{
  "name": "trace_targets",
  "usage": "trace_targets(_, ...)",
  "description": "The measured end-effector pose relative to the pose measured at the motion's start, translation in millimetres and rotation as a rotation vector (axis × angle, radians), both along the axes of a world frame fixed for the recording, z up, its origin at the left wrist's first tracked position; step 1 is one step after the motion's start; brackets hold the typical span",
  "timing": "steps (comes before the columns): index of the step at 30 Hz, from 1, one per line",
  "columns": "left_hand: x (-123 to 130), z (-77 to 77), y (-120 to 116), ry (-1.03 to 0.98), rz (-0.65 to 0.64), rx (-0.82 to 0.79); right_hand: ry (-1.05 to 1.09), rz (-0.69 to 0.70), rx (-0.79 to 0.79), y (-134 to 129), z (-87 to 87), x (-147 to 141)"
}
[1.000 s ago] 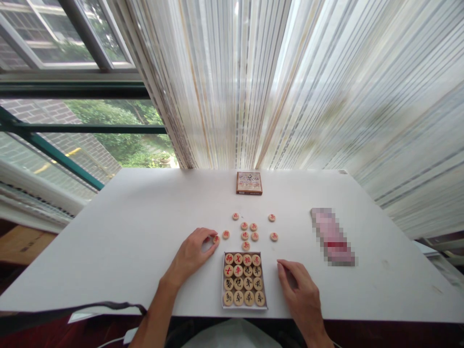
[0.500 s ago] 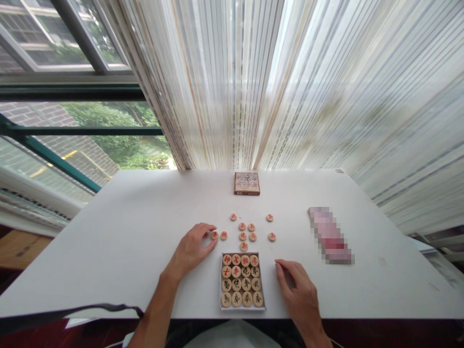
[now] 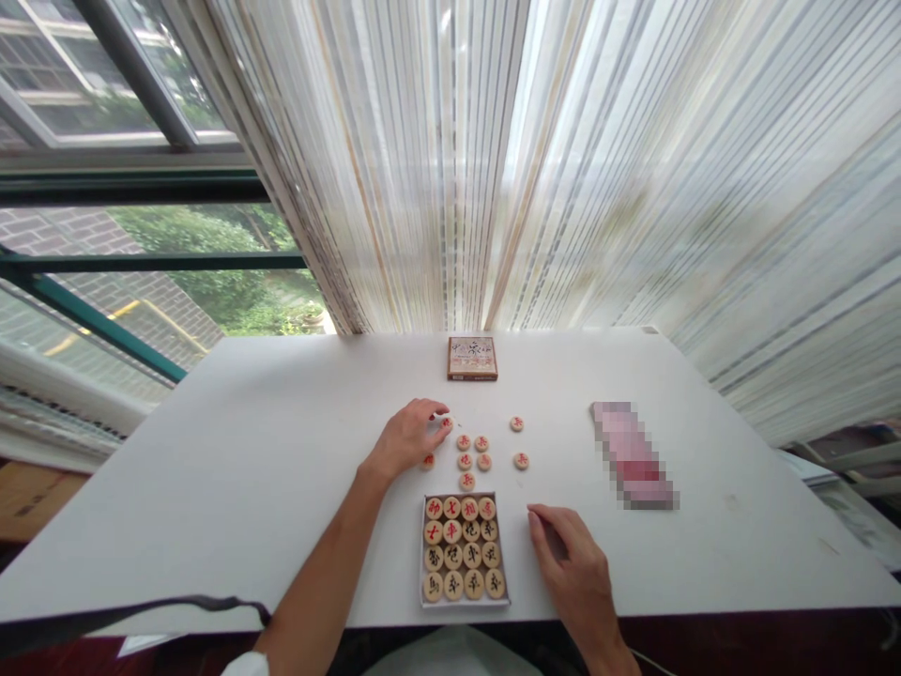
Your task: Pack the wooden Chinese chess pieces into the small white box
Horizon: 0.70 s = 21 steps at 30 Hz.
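Note:
My left hand (image 3: 417,437) reaches over the table with thumb and forefinger closed around a round wooden Chinese chess piece (image 3: 447,424) with a red character. A reddish spot shows by its fingers; I cannot tell if that is a second piece. Partly behind this hand lies another red-marked piece (image 3: 428,461). Several more red pieces (image 3: 465,461) lie loosely to its right. Nearer me is an open shallow box (image 3: 423,563) filled with rows of pieces, red at the back, black in front. My right hand (image 3: 573,559) rests right of the box, thumb and fingertips together, nothing visible in them.
A flat printed box lid (image 3: 472,359) lies at the back of the white table (image 3: 282,413). To the right is a blurred pink oblong item (image 3: 633,455). Striped curtains (image 3: 422,188) hang behind the table, beside a window at the left. A dark strap (image 3: 175,606) crosses the left front edge.
My left hand has moved away and to the right, from one red piece to another. The first piece no longer shows at its spot. My right hand stays nearly still; the view shifted slightly.

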<state>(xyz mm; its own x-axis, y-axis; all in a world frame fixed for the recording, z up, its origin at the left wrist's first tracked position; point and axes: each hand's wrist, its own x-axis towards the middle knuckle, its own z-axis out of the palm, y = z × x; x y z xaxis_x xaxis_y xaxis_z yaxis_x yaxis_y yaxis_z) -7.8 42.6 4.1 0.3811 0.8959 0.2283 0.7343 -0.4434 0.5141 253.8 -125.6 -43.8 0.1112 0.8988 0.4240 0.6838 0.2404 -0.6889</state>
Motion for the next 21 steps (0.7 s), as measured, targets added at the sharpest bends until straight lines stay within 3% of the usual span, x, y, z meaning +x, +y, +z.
trace_targets(11, 8, -5.6, 6, -0.031, -0.014, 0.007, 0.029, -0.008, -0.029, 0, 0.8, 0)
trace_targets(16, 8, 11.1, -5, -0.116, -0.052, 0.01, 0.043, -0.019, -0.047, 1, 0.9, 0)
trace_targets(21, 10, 33.8, -33, -0.327, -0.15, -0.038, 0.082, -0.038, -0.093, 1, 6.4, 0)
